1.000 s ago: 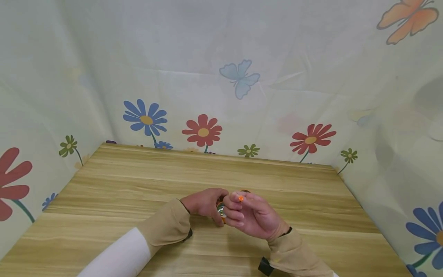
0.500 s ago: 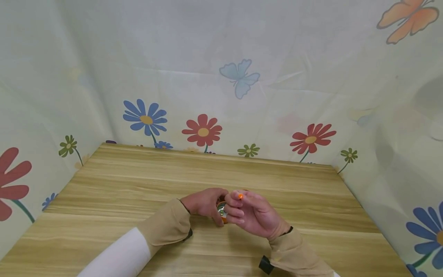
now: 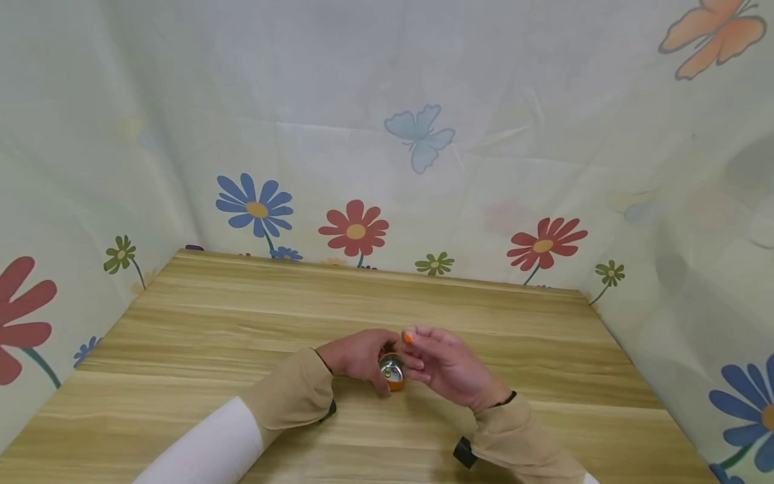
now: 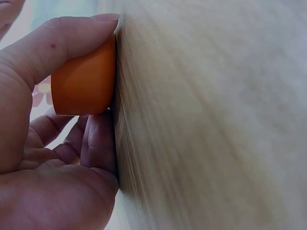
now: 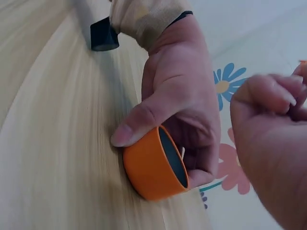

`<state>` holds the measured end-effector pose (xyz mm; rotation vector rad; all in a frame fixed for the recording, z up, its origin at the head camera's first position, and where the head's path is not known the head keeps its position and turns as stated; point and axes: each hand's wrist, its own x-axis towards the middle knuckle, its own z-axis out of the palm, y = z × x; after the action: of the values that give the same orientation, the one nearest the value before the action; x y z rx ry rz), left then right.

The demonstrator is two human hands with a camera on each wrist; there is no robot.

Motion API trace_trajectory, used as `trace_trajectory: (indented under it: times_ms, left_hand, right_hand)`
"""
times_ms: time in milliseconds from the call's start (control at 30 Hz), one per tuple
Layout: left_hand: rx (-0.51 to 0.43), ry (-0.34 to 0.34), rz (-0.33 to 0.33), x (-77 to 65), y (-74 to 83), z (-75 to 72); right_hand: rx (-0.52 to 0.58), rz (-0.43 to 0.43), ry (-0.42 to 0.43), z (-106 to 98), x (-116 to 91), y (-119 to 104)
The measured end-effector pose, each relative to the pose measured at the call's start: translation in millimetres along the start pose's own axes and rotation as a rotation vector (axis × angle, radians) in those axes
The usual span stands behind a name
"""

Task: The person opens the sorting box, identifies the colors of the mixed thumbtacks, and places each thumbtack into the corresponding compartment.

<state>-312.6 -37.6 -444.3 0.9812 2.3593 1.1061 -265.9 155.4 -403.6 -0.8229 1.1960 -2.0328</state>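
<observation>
A short orange cylinder (image 3: 395,386) with a shiny silver top stands on the wooden table, a small green mark showing on that top. My left hand (image 3: 357,355) grips it from the left; in the left wrist view the thumb lies over its orange side (image 4: 84,81) and the fingertips touch the table. The right wrist view shows its orange rim around a dark recessed face (image 5: 173,157). Just right of and above it, my right hand (image 3: 453,368) pinches a small orange thing (image 3: 408,338) between thumb and fingertips. Most of that thing is hidden, so its kind is unclear.
The wood-grain table (image 3: 290,296) spreads around both hands. A pale cloth wall (image 3: 326,101) printed with flowers and butterflies encloses its back and sides. Black wrist mounts (image 3: 464,453) hang below the sleeves near the tabletop.
My right hand has shifted slightly up and tilted, carrying the small orange thing a little left and up. More of the silver top now shows. The left hand has stayed in place.
</observation>
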Motion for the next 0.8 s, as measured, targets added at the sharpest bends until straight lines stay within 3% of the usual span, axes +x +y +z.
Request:
trace_trajectory:
  times_ms: [200, 367, 500, 600, 700, 800]
  left_hand:
    - [0.002, 0.001, 0.021, -0.2, -0.8, 0.4]
    - [0.013, 0.003, 0.042, 1.1, -3.9, 1.0]
    - [0.013, 0.000, 0.054, 1.5, -4.5, 1.2]
    - [0.006, -0.005, 0.049, 0.9, -3.1, 0.3]
    - [0.006, -0.006, 0.052, 1.1, -4.9, -0.1]
    - [0.022, -0.004, 0.064, 1.2, -6.9, -0.2]
  right_hand:
    - [-0.326, 0.082, 0.218, -8.1, -0.3, 3.8]
    - [-0.812, 0.151, 0.325, -16.1, 1.1, 6.5]
    - [-1.194, 0.141, 0.280, -21.4, 3.1, 8.5]
    - [-1.399, 0.117, 0.208, -21.6, 5.6, 10.2]
    - [-1.541, 0.096, 0.150, -18.9, 8.2, 13.2]
    - [-1.605, 0.076, 0.118, -16.6, 10.1, 16.7]
